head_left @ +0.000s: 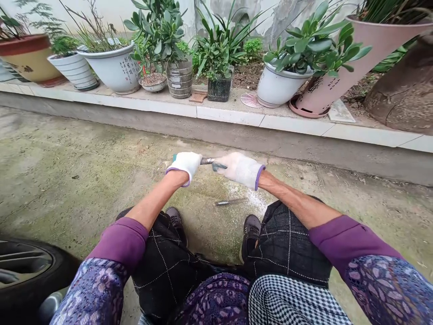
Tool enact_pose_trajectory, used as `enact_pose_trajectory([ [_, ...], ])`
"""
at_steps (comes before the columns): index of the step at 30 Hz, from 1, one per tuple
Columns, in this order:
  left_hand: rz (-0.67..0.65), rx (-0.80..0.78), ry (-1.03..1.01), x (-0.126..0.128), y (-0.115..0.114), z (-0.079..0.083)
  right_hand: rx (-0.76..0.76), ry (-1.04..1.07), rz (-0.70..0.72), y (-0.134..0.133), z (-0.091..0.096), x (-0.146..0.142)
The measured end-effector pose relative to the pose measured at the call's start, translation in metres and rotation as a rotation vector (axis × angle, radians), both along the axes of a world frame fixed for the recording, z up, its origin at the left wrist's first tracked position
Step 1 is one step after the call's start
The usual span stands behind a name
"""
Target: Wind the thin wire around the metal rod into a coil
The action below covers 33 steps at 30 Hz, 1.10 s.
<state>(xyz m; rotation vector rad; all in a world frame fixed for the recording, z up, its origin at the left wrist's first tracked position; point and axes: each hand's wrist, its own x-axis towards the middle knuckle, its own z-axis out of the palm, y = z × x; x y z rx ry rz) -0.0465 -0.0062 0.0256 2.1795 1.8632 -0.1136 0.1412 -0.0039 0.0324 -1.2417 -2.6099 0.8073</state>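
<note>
My left hand (pixel 186 164), in a white knit glove with a purple cuff, is closed around one end of a short grey metallic rod (pixel 207 160). A bit of teal shows at its far side. My right hand (pixel 238 168), gloved the same way with dark grey on the fingers, is slightly blurred and closed at the rod's other end. Only the middle of the rod shows between the gloves, so its kind cannot be made out. Below them on the concrete lies a thin metal stick-like tool (pixel 231 201), apart from both hands.
White powder (pixel 256 199) is scattered on the concrete ground near my right shoe (pixel 251 230). Ahead runs a low tiled ledge (pixel 226 113) with several potted plants, among them a white pot (pixel 279 85). A wheel (pixel 30 266) stands at the lower left.
</note>
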Motion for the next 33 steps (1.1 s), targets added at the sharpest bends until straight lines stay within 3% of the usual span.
enact_pose_trajectory([
  [4,-0.079,-0.031,0.004,0.016,-0.011,-0.005,0.105,-0.023,-0.061,0.025,-0.002,0.020],
  [8,-0.131,-0.043,-0.032,0.014,-0.013,0.004,-0.032,0.135,-0.089,0.049,-0.014,0.032],
  [10,-0.141,-0.019,-0.156,0.006,-0.012,0.009,-0.148,0.188,-0.122,0.051,-0.019,0.029],
  [13,-0.042,0.019,-0.405,-0.005,-0.008,0.012,-0.274,0.218,-0.154,0.040,-0.022,0.014],
  [15,0.062,0.030,-0.443,-0.010,-0.004,0.010,-0.269,0.202,-0.107,0.028,-0.022,0.001],
  [21,0.077,0.085,-0.009,-0.014,0.011,-0.004,0.008,0.037,0.062,0.002,-0.008,-0.016],
  [25,-0.126,0.049,0.248,-0.004,0.006,-0.020,0.070,0.011,-0.023,0.016,0.001,0.005],
  [27,-0.218,0.008,0.280,0.005,0.000,-0.023,0.088,0.022,-0.079,0.030,-0.001,0.018],
  [29,-0.255,-0.018,0.193,0.012,-0.005,-0.021,0.066,0.049,-0.114,0.043,-0.006,0.028],
  [33,-0.222,0.035,-0.224,0.011,-0.007,-0.008,-0.090,0.095,-0.174,0.051,-0.018,0.029],
])
